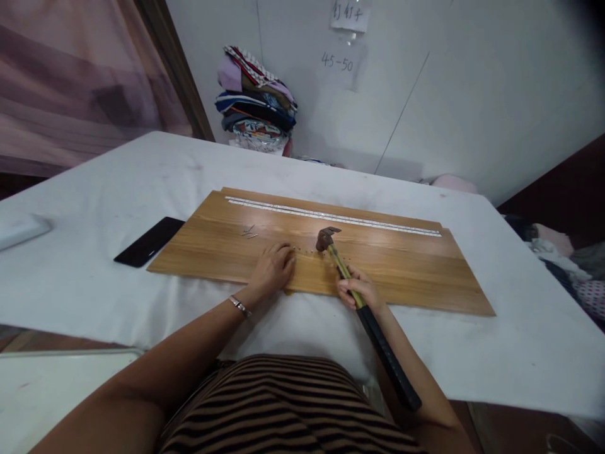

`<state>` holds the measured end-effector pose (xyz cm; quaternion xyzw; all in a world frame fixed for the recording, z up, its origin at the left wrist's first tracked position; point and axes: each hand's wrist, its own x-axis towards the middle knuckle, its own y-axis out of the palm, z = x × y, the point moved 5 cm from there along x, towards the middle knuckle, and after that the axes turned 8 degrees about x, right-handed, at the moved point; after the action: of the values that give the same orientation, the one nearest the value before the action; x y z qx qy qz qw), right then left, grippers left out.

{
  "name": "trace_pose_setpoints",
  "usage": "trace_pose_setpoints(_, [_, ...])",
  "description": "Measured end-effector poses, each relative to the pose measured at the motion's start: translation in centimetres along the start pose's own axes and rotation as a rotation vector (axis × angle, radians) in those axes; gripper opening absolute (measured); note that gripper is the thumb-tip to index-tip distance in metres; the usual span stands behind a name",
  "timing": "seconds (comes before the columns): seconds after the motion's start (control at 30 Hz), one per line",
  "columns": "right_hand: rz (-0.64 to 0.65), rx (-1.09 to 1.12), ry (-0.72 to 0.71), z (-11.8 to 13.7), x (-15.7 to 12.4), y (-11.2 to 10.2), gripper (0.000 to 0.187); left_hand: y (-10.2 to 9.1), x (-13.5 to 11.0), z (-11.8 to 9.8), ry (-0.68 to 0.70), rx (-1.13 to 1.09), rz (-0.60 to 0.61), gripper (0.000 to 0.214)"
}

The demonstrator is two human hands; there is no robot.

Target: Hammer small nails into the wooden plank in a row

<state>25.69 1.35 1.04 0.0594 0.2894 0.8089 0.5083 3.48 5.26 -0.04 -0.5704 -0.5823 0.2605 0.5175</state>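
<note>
hammer [328, 239] tight in right hand [359, 290] — head just beside left hand [274, 266] on board [401, 271], its grip unclear

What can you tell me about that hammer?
The yellow-shafted claw hammer has a dark, brownish metal head with a curved claw and a long black grip. It slants, head away from the person, over the long light-brown wooden board by a row of small nails. The right hand is closed around the shaft just ahead of the grip. Whether the head touches the board is unclear.

Glossy wood board [401, 265] (grainy); hammer [382, 347] w/ metal head.
</note>
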Motion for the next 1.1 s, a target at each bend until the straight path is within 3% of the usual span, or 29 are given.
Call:
trace_pose_setpoints(0.77, [0.007, -0.086, 0.024, -0.04, 0.05, 0.25, 0.038, -0.13, 0.13, 0.06, 0.014, 0.007, 0.006, 0.028])
trace_pose_setpoints(1.1, [-0.018, 0.027, -0.055, 0.49, 0.13, -0.21, 0.042, -0.80, 0.17, -0.20, 0.024, 0.006, 0.002, 0.027])
